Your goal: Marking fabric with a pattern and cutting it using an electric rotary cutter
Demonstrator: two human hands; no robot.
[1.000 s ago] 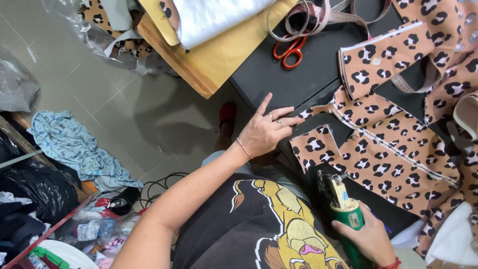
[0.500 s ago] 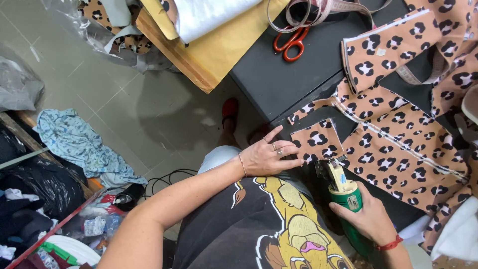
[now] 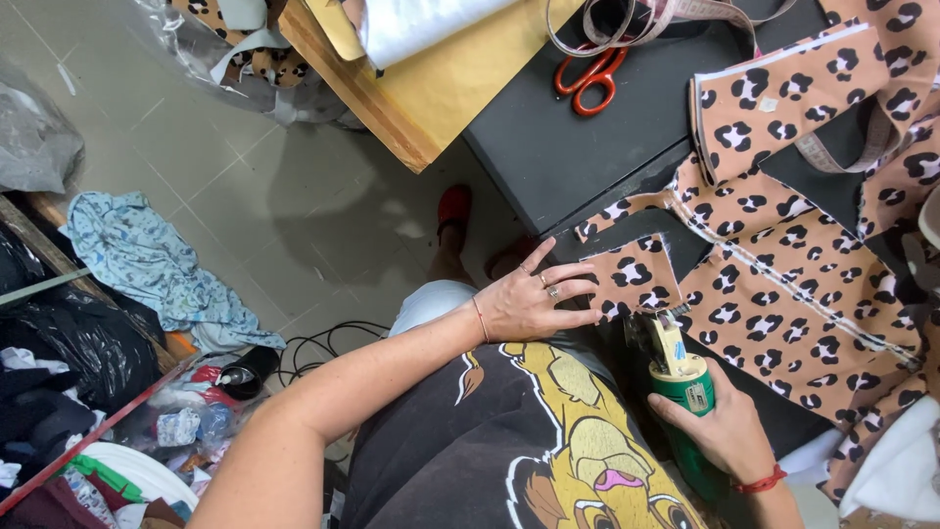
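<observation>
Tan fabric with black leopard spots (image 3: pixel 783 264) lies spread over a dark grey table (image 3: pixel 578 147). My left hand (image 3: pixel 534 299) lies flat, fingers apart, on a small flap of that fabric (image 3: pixel 632 284) at the table's near edge. My right hand (image 3: pixel 720 426) grips a green electric fabric cutter (image 3: pixel 681 377), its head standing at the edge of the flap, just right of my left fingertips.
Red-handled scissors (image 3: pixel 587 78) and a measuring tape (image 3: pixel 666 15) lie at the table's far side. A wooden board with yellow and white material (image 3: pixel 431 69) juts out beside it. Blue cloth (image 3: pixel 147 260), black bags and clutter (image 3: pixel 69 392) cover the tiled floor at left.
My left hand slid down toward me along the fabric edge and settled flat on the flap. The cutter in my right hand stayed close to the same spot.
</observation>
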